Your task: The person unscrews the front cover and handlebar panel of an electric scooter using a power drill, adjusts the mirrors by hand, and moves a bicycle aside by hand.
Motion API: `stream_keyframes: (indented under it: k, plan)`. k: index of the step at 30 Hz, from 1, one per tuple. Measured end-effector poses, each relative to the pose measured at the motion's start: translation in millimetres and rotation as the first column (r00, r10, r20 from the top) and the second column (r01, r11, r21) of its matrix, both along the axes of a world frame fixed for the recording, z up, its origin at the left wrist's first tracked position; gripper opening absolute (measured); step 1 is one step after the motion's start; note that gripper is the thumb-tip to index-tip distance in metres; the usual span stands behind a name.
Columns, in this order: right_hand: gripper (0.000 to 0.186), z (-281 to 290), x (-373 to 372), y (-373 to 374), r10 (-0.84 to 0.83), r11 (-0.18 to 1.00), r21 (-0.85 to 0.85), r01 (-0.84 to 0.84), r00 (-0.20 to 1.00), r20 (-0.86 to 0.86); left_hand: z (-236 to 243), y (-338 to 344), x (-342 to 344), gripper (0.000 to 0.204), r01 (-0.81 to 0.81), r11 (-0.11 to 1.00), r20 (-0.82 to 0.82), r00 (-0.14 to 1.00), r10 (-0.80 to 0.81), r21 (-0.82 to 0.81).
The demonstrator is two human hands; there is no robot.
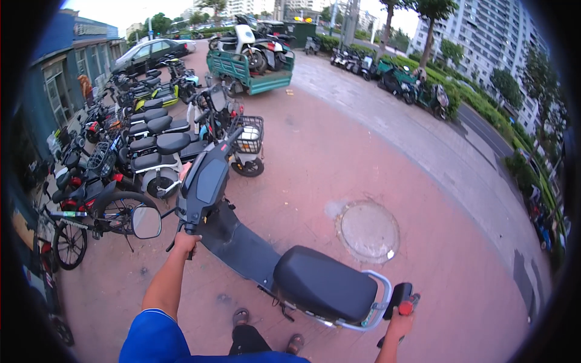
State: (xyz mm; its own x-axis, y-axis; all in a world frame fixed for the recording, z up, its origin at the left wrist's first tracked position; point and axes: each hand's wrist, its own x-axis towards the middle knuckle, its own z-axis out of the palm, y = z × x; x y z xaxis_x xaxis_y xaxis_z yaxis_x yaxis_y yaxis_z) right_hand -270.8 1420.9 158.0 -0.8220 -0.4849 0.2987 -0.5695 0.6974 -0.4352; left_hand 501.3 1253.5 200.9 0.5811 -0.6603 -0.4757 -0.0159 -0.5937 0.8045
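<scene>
A dark grey electric scooter (pixel 233 245) stands across in front of me, its front end to the upper left. My left hand (pixel 186 242) is closed round its left handlebar grip, just below the front panel (pixel 206 181). A round-cornered mirror (pixel 146 222) sticks out beside that hand. Behind the black seat (pixel 324 283) curves a silver-grey rear rail (pixel 385 290). My right hand (pixel 398 325) is closed at a black, backrest-like piece (pixel 397 300) with a red round part, by the rail's rear end. The fingers there are partly hidden.
Parked scooters (pixel 158 142) and a bicycle (pixel 69 233) crowd the left side. A green cargo tricycle (pixel 260 80) carrying scooters stands ahead. A round manhole cover (pixel 367 231) lies in the red paving right of the scooter. More two-wheelers (pixel 354 63) line the hedge.
</scene>
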Motion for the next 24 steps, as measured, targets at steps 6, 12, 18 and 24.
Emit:
stream_keyframes:
  k: [6, 12, 18, 24]
  plan:
    - [0.068, -28.5, -10.9, -11.6, -0.047, 0.995, 0.084, 0.053, 0.996, -0.071, -9.5, -4.6, 4.2, 0.023, 0.08, 0.997, -0.204, 0.976, -0.076, 0.01]
    - [0.072, 1.4, 2.1, -27.8, -0.185, 0.977, 0.125, 0.175, 0.98, 0.077, -22.9, -7.3, 33.4, 0.022, 0.166, 0.981, -0.406, 0.907, -0.111, 0.104]
    - [0.077, 11.7, 9.8, -24.8, -0.22, 0.971, 0.126, 0.204, 0.967, 0.129, -30.9, -13.2, 28.6, 0.025, 0.197, 0.974, -0.369, 0.918, -0.145, 0.108]
    - [0.069, 12.3, 8.5, -23.3, -0.086, 0.995, 0.049, 0.083, 0.994, 0.074, -38.4, -6.6, 5.2, 0.021, 0.161, 0.986, -0.39, 0.911, -0.135, 0.034]
